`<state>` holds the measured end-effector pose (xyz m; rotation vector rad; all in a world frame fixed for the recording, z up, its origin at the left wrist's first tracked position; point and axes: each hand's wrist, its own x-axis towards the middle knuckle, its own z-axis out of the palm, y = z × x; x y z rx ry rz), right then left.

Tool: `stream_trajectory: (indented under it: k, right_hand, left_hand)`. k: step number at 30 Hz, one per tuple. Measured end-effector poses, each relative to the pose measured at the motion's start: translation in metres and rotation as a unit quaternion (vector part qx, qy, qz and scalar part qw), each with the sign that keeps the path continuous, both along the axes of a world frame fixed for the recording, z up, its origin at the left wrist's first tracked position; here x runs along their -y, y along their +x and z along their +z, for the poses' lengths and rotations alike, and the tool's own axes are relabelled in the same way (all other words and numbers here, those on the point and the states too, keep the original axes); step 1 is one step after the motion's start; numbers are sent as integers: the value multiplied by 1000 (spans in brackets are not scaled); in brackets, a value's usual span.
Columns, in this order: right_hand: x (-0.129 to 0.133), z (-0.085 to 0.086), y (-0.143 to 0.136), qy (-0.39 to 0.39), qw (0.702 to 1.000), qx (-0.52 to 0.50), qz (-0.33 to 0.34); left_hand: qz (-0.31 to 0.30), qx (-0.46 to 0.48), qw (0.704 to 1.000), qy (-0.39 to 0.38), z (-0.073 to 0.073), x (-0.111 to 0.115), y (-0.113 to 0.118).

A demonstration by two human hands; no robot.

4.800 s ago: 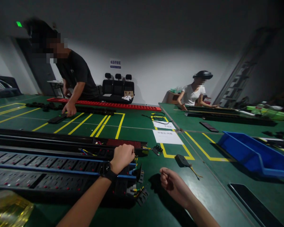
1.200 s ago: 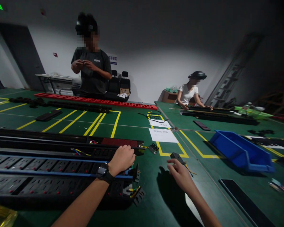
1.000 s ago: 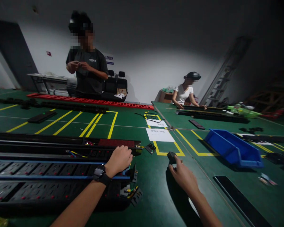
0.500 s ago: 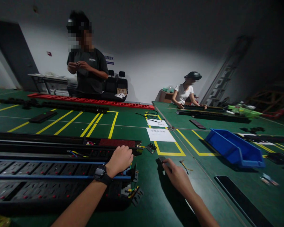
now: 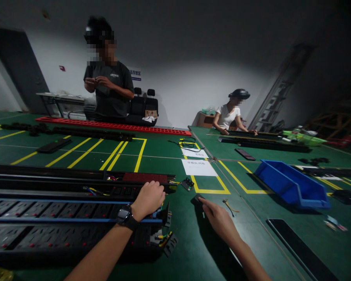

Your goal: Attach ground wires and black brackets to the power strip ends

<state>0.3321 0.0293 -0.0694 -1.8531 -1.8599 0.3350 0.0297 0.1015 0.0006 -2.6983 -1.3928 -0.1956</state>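
Several long black power strips point(image 5: 76, 238) with rows of sockets and small red dots lie side by side at the lower left. My left hand point(image 5: 150, 198), wearing a watch, is closed over their right end; its fingertips and anything in them are hidden. Loose wires and black end pieces point(image 5: 170, 245) stick out at that end. To the right, my right hand point(image 5: 220, 218) pinches a small black part point(image 5: 197, 200) at or just above the green tabletop. A black socket piece on wires point(image 5: 187, 184) lies beyond both hands.
A blue bin point(image 5: 292, 185) stands to the right, with a phone-like black slab point(image 5: 298, 246) nearer me. A short yellow wire point(image 5: 231, 207) lies by my right hand. White paper sheets point(image 5: 200, 168) and a red grid strip point(image 5: 114, 125) lie farther back. Two people work across the table.
My right hand has shifted slightly left with the small black part, which is turned a little. My left hand stays in place. The view has moved slightly.
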Motion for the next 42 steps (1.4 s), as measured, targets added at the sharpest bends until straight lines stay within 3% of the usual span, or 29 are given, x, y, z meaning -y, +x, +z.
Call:
stream_trajectory:
  k: [15, 22, 27, 42]
  right_hand:
    - [1, 8, -4, -20, 998, -17, 48]
    - [1, 3, -9, -34, 999, 2, -27]
    - [0, -3, -11, 0, 997, -12, -79]
    - [-9, -10, -8, 77, 964, -248, -50]
  left_hand:
    - [1, -9, 1000, -4, 4, 1, 1]
    - [1, -5, 1000, -3, 4, 1, 1]
    - [-4, -6, 1000, 0, 1, 0, 0]
    - [-8, 0, 1000, 7, -1, 0, -1]
